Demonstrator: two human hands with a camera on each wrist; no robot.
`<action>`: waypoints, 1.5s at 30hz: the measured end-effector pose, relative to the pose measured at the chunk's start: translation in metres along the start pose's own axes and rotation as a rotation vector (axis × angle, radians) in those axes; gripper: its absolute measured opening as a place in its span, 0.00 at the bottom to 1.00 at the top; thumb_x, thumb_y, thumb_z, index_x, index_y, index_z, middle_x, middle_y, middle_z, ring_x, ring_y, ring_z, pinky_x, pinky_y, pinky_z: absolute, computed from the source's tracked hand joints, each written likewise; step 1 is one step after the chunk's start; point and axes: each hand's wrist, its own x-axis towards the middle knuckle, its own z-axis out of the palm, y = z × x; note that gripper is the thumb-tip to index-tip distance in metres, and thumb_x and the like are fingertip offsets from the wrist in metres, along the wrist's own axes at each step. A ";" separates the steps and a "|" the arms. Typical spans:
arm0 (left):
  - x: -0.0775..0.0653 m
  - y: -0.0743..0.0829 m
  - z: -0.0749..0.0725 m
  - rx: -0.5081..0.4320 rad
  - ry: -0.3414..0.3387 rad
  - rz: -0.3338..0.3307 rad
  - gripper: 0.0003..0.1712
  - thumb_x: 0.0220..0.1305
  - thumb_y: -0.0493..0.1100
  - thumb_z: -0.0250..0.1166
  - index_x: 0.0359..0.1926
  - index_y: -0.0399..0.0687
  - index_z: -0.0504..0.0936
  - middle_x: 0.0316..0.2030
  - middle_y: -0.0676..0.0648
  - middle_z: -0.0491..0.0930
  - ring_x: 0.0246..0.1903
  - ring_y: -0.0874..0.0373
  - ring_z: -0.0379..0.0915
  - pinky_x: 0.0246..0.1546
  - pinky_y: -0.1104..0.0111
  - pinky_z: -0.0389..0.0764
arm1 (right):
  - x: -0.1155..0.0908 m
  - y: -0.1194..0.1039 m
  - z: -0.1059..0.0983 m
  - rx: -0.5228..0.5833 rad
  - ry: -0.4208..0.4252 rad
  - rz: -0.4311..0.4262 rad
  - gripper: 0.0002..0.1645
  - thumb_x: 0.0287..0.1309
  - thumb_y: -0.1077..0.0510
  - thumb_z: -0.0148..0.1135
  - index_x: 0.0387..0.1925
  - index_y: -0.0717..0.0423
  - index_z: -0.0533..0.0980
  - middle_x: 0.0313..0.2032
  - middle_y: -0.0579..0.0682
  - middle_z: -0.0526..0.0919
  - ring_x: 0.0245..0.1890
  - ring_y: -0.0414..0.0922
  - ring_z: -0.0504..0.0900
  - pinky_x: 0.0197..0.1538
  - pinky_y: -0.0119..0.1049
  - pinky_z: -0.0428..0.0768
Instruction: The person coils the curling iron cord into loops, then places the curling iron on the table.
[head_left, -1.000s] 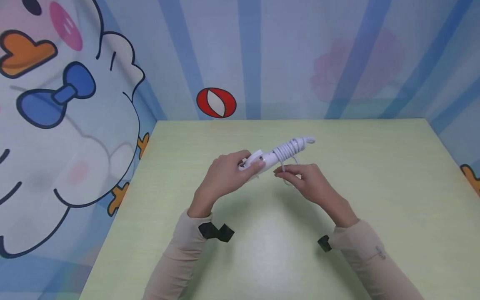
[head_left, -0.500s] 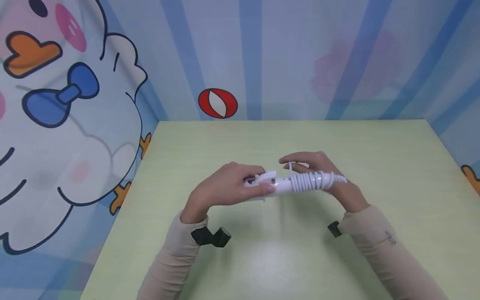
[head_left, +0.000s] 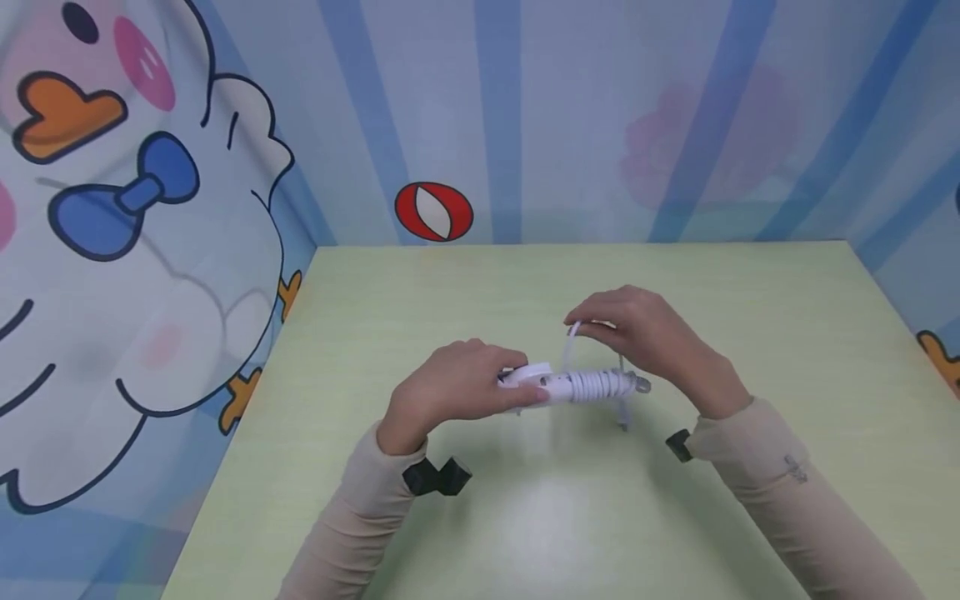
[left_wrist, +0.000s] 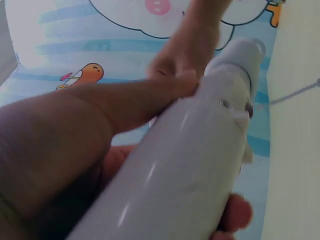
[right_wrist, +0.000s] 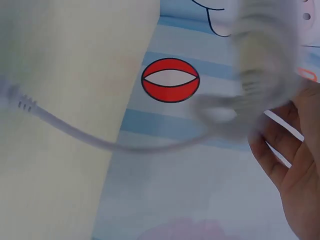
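My left hand point(head_left: 457, 379) grips a white curling iron point(head_left: 557, 388) near its lever, holding it about level above the table. The left wrist view shows its smooth white body point(left_wrist: 170, 160) large, with fingers around it. A white cord point(head_left: 596, 386) is wound in several turns round the iron's right part. My right hand point(head_left: 648, 329), just above and beyond those turns, pinches a raised strand of the cord between thumb and fingers. In the right wrist view the wound part is blurred; a loose length of cord point(right_wrist: 135, 149) runs off to a ribbed end point(right_wrist: 20, 97).
A pale yellow-green table point(head_left: 540, 533) lies below both hands. Behind it stands a blue-striped wall point(head_left: 570, 125) with a printed red and white ball; a cartoon bird covers the left wall point(head_left: 172, 325). Small black devices point(head_left: 438, 477) sit at the sleeve cuffs.
The iron has gone from tilted up at the right to about level and lower. My right hand has moved from below the wound part to above it, drawing a strand of cord upward.
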 end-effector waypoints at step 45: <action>-0.005 -0.016 -0.009 -0.538 0.126 0.076 0.15 0.61 0.63 0.54 0.38 0.60 0.76 0.31 0.54 0.76 0.29 0.58 0.74 0.29 0.64 0.76 | -0.012 -0.006 0.031 0.294 0.096 -0.006 0.18 0.50 0.72 0.62 0.45 0.60 0.77 0.43 0.55 0.81 0.45 0.49 0.80 0.48 0.41 0.75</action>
